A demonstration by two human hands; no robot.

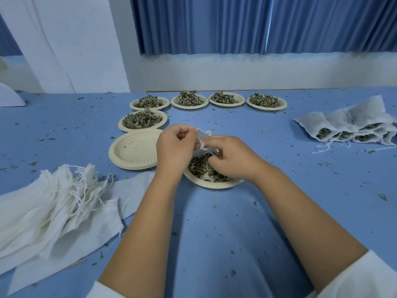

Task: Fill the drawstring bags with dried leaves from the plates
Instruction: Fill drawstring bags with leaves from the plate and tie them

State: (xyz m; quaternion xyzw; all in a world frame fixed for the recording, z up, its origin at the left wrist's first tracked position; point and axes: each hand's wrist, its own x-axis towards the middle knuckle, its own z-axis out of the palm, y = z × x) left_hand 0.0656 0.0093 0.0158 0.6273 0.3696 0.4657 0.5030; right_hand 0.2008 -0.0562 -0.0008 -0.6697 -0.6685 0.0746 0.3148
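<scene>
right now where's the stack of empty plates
In the head view, the stack of empty plates sits left of centre, just left of the left hand. A full plate of leaves lies behind it, and the pile of empty bags lies nearer the person, to its left.

Your table (214, 244) is covered in blue. At twelve o'clock pleated blue curtains (204, 24) hang above a white wall (236, 72) — daylight slips through a gap at one o'clock. A white pillar (122, 50) stands at eleven o'clock.
</scene>
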